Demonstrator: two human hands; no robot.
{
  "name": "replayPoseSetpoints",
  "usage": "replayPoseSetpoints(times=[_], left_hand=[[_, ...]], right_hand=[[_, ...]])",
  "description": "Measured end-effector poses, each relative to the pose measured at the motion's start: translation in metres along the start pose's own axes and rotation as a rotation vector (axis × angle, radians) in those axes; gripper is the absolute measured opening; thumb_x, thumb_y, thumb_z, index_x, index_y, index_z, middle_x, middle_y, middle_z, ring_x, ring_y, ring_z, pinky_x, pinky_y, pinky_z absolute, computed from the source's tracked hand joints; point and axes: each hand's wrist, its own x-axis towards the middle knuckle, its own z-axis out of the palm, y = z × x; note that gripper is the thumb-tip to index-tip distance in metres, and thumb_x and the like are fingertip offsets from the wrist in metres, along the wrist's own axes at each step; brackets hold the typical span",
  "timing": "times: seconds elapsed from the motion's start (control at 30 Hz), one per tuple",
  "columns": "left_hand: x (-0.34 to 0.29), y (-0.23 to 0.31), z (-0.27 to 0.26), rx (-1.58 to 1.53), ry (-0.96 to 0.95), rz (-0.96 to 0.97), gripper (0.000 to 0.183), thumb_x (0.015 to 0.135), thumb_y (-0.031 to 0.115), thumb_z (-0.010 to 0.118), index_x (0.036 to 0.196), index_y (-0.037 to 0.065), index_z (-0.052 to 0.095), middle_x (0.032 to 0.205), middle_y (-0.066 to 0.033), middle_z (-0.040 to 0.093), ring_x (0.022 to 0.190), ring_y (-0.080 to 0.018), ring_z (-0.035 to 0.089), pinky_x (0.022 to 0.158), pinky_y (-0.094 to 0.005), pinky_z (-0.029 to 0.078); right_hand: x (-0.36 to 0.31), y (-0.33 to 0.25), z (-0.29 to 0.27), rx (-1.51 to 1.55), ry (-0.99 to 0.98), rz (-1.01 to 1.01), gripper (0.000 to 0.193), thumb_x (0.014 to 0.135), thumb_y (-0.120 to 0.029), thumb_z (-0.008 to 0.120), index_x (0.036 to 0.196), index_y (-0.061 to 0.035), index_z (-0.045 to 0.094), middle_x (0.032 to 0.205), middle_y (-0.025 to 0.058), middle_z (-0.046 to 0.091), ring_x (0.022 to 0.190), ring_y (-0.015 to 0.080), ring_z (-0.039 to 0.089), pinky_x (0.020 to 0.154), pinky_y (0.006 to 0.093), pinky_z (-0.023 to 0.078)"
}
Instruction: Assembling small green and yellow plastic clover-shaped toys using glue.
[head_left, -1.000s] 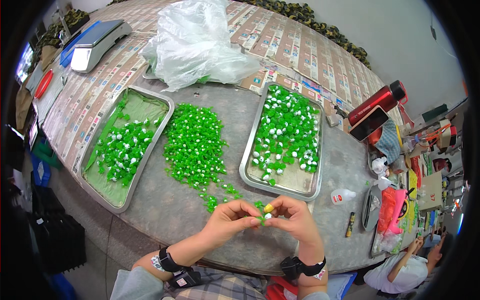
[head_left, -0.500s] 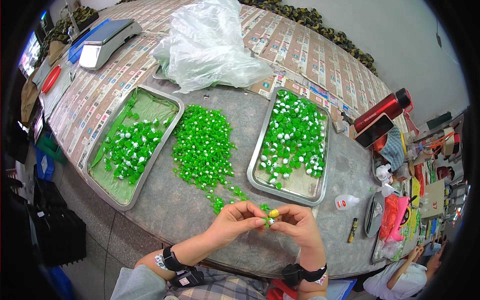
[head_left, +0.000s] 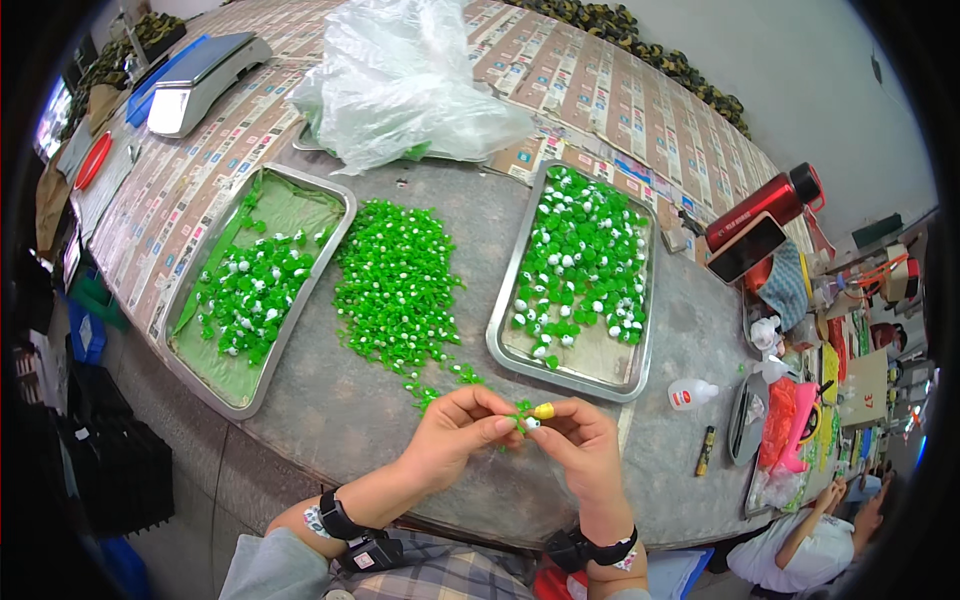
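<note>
My left hand [head_left: 450, 435] is closed, its thumb and forefinger pinching a small green plastic piece [head_left: 521, 408]. Against it, my right hand [head_left: 585, 450] pinches a small white ball with a dark dot [head_left: 533, 423]; a yellow finger cover [head_left: 543, 411] sits on that forefinger. The fingertips hide how the two parts fit together. Just beyond my hands spreads a loose pile of green pieces with pale centres [head_left: 395, 285]. Metal trays flank it: the left tray [head_left: 250, 402] and the right tray [head_left: 632, 385] both hold green-and-white parts.
A clear plastic bag [head_left: 400, 95] covers another tray at the back. To the right are a white bottle [head_left: 692, 394], a dark marker-like tube [head_left: 706, 451], a phone [head_left: 748, 247] and a red flask [head_left: 765, 208]. A scale [head_left: 205, 80] stands far left. Another person [head_left: 795, 535] sits lower right.
Both hands have shifted slightly up and left, still pinching together. The white ball shows more clearly between the fingertips. The whole view has shifted a little.
</note>
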Motion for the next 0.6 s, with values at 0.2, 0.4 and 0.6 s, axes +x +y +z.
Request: replayPoseSetpoints(times=[0.2, 0.4, 0.6], left_hand=[[0.0005, -0.0034, -0.0009, 0.096, 0.060, 0.047, 0.008, 0.075, 0.004, 0.055, 0.082, 0.001, 0.052, 0.078, -0.0079, 0.057, 0.070, -0.0139, 0.055, 0.065, -0.0259, 0.046], [0.0008, -0.0043, 0.0031, 0.169, 0.088, 0.069, 0.007, 0.073, 0.003, 0.056, 0.079, 0.001, 0.052, 0.078, -0.0078, 0.056, 0.069, -0.0141, 0.055, 0.063, -0.0260, 0.047], [-0.0011, -0.0039, 0.0037, 0.387, 0.108, 0.181, 0.008, 0.070, -0.001, 0.058, 0.076, 0.000, 0.052, 0.077, -0.0083, 0.055, 0.067, -0.0140, 0.054, 0.060, -0.0245, 0.045]], right_hand=[[0.0001, -0.0041, -0.0026, 0.034, 0.001, -0.109, 0.021, 0.071, 0.002, 0.058, 0.092, 0.0020, 0.052, 0.087, 0.0067, 0.057, 0.079, 0.0099, 0.054, 0.070, 0.0205, 0.043], [-0.0014, -0.0010, -0.0037, 0.005, -0.007, -0.102, 0.019, 0.071, 0.001, 0.058, 0.090, 0.0020, 0.053, 0.086, 0.0066, 0.057, 0.080, 0.0109, 0.054, 0.072, 0.0212, 0.043], [-0.0023, 0.0017, -0.0020, -0.090, -0.001, -0.110, 0.017, 0.072, 0.000, 0.059, 0.087, 0.0015, 0.053, 0.086, 0.0061, 0.057, 0.080, 0.0099, 0.054, 0.071, 0.0208, 0.043]])
